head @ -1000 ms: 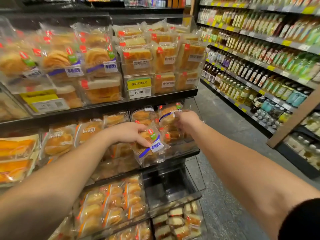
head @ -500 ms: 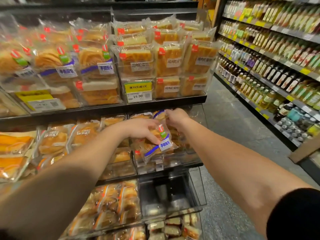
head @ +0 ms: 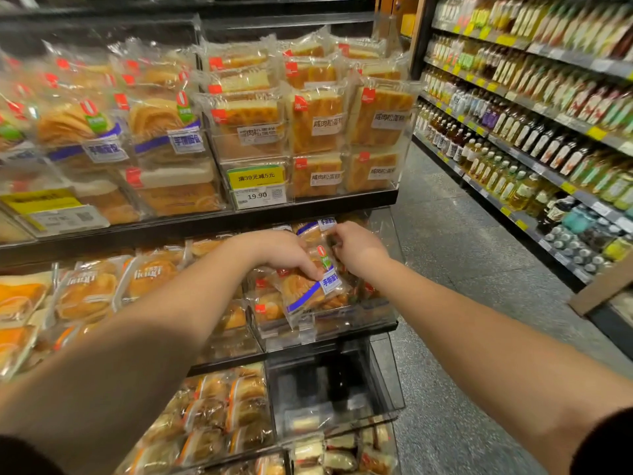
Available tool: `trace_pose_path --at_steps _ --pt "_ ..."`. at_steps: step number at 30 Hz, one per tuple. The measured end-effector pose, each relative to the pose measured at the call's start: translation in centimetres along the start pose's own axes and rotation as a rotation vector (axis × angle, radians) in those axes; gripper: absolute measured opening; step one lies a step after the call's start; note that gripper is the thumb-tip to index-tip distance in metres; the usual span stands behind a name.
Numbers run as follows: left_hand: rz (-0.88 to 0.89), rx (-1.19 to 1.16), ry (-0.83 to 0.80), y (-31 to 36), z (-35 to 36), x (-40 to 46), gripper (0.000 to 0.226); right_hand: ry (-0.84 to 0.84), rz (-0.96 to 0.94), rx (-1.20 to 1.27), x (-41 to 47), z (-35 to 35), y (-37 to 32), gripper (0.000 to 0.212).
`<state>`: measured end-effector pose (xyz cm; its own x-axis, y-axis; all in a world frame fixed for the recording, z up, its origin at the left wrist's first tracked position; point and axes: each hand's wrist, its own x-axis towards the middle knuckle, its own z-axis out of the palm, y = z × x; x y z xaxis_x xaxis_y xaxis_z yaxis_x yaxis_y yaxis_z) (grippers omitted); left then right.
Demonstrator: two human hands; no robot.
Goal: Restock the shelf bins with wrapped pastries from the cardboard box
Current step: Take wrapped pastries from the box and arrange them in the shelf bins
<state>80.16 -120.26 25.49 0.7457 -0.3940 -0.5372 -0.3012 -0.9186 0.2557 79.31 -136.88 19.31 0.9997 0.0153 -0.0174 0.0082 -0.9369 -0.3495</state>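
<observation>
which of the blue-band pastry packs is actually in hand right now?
The wrapped pastry at the front of the middle-shelf bin: the left hand pinches its top edge. The other blue-band packs sit untouched on the top shelf.

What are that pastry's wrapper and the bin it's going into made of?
The wrapper looks like thin clear plastic film: glossy, crinkled, pastry visible through it. The bin seems rigid transparent plastic, perhaps acrylic: see-through walls with shiny edges.

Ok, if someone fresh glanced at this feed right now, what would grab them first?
Two bare forearms reaching into the middle shelf's clear bin, the left hand pinching a wrapped pastry with a blue band while the right hand grips another pack behind it. Above, stacked cake packs flank a yellow price tag reading 19.90; bottles line the right aisle.
</observation>
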Motion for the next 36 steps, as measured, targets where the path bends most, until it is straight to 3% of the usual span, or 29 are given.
trace_pose_path --at_steps 6,11,14,16,20,23,26,31,34,36 --pt "-0.060 -0.156 -0.068 -0.5 -1.3 0.5 0.035 -0.095 -0.152 -0.079 0.4 -0.3 0.2 0.049" --pt "-0.041 -0.231 -0.065 -0.8 -2.1 -0.3 0.030 -0.222 -0.078 0.047 -1.0 -1.6 0.8 0.047" --pt "0.033 -0.289 -0.027 -1.0 -2.1 -1.1 0.026 -0.085 0.007 0.299 -3.4 -2.4 0.9 0.033" --pt "0.082 -0.385 -0.018 -1.4 -2.2 -1.6 0.026 -0.022 0.067 0.470 -5.1 -2.4 1.2 0.036" --pt "0.154 -0.549 -0.063 -1.8 -1.6 -1.9 0.046 -0.175 0.211 1.100 -7.9 -1.6 1.3 0.062" --pt "0.200 -0.462 -0.046 -1.3 -0.9 -1.1 0.072 -0.227 0.292 1.411 -9.2 -1.0 1.1 0.045" --pt "0.195 -0.324 -0.009 0.0 -0.3 -0.7 0.097 -0.191 0.346 1.424 -10.1 -0.8 1.1 0.037" --pt "0.213 -0.489 0.094 2.1 1.1 -0.4 0.056 -0.032 0.416 1.440 -11.1 -1.6 2.1 0.022" --pt "0.135 -0.658 0.245 2.5 2.1 0.8 0.053 0.099 0.472 1.459 -11.0 -1.9 2.6 0.029" --pt "0.057 -0.769 0.324 2.4 2.9 1.5 0.060 0.217 0.546 1.494 -10.8 -2.1 2.9 0.020"
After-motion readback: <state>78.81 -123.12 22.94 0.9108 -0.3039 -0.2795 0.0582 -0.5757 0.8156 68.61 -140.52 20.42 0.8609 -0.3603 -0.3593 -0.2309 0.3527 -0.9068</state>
